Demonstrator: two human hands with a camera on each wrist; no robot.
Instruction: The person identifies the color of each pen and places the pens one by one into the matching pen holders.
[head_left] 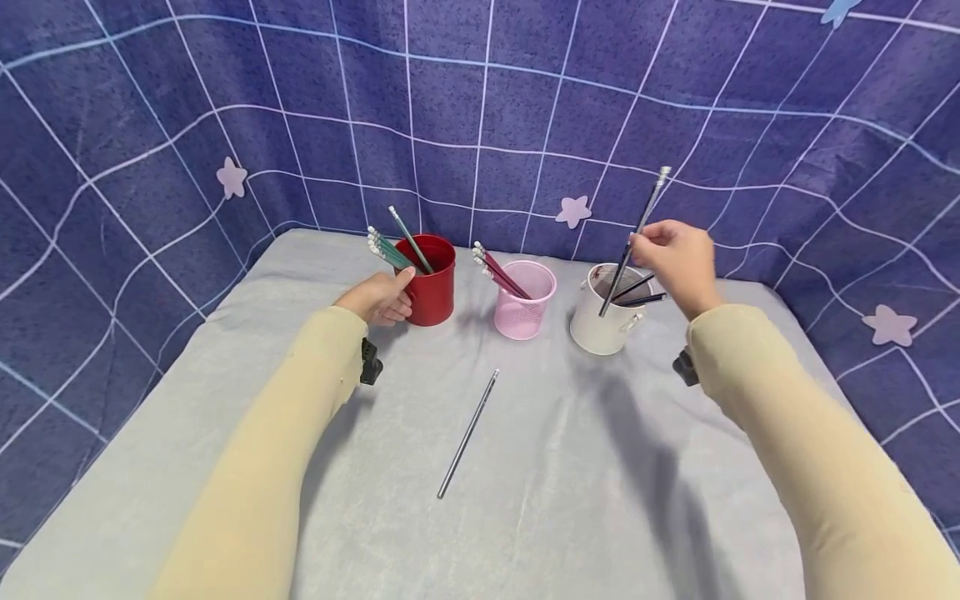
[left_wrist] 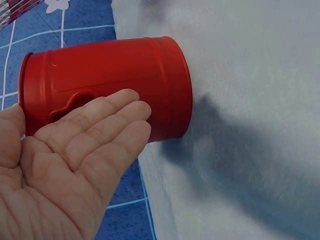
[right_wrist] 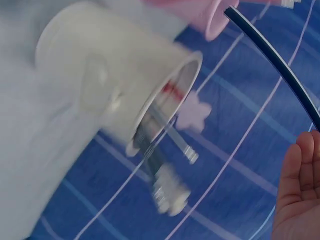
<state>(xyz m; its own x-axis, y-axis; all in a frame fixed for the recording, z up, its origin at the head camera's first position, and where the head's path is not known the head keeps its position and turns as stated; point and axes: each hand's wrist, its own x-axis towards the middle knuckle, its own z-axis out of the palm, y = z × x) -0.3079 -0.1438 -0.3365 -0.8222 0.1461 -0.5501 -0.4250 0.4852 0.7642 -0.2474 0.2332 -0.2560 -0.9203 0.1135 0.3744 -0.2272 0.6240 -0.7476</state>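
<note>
My left hand (head_left: 381,297) holds the red mug (head_left: 432,287) at its handle side, thumb at the rim. In the left wrist view several fingers lie along the wall of the mug; the index finger is hidden. Several green pencils (head_left: 387,248) lean in it. My right hand (head_left: 681,260) pinches a dark pencil (head_left: 645,212), tilted, with its white eraser end up and its lower end overlapping the rim of the white pail (head_left: 597,327). Black pencils (head_left: 637,287) stand in that pail, eraser ends out. The pail is blurred in the right wrist view.
Between mug and pail stands a pink mesh cup (head_left: 519,321) with several dark red pencils (head_left: 498,271). A loose dark pencil (head_left: 468,433) lies on the grey cloth-covered table (head_left: 390,508). A blue gridded curtain (head_left: 450,117) with stars rises behind and at both sides.
</note>
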